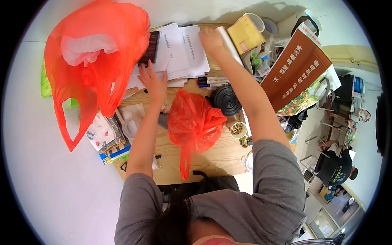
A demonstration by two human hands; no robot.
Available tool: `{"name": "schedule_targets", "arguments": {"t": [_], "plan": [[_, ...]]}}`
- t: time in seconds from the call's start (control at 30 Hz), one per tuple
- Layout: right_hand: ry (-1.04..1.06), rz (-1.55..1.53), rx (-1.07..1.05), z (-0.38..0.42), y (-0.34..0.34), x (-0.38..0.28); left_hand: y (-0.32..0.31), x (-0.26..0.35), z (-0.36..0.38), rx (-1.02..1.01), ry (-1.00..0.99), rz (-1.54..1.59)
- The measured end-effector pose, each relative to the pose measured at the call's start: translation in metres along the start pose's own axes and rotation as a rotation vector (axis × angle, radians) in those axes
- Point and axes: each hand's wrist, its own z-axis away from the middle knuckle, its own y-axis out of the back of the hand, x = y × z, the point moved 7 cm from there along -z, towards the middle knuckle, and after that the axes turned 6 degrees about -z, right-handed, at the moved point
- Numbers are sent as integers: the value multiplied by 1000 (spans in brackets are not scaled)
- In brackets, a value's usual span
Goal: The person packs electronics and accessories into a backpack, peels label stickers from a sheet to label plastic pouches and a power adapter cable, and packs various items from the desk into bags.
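My left hand (153, 83) has its fingers spread at the lower left edge of some printed sheets (177, 49). Just beyond its fingertips lies a dark, flat rectangular object (151, 48), partly covered by a large red plastic bag (102, 24). My right hand (212, 41) is over the right edge of the sheets, beside a white upright edge (229, 44) and a yellow packet (246, 34). Motion blurs its fingers. Between my forearms sits a smaller, filled red plastic bag (194, 120), with a roll of black bags (226, 100) against it.
Several marker pens (212, 81) lie below the sheets. A cup of small pieces (237, 130) stands near my right forearm. Folded cloths (107, 132) are stacked at the left. A large brown box (296, 69) leans at the right. Another person (337, 167) sits farther off.
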Motion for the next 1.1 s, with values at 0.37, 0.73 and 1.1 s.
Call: {"name": "schedule_targets", "arguments": {"t": [0.37, 0.73, 1.1], "plan": [[-586, -939, -9, 15, -35, 2, 39, -32, -78, 192, 105, 385], [-996, -1059, 164, 19, -75, -12, 47, -49, -119, 104, 735, 1038], [-888, -1169, 181, -31, -80, -48, 28, -79, -103, 38, 596, 919]]}}
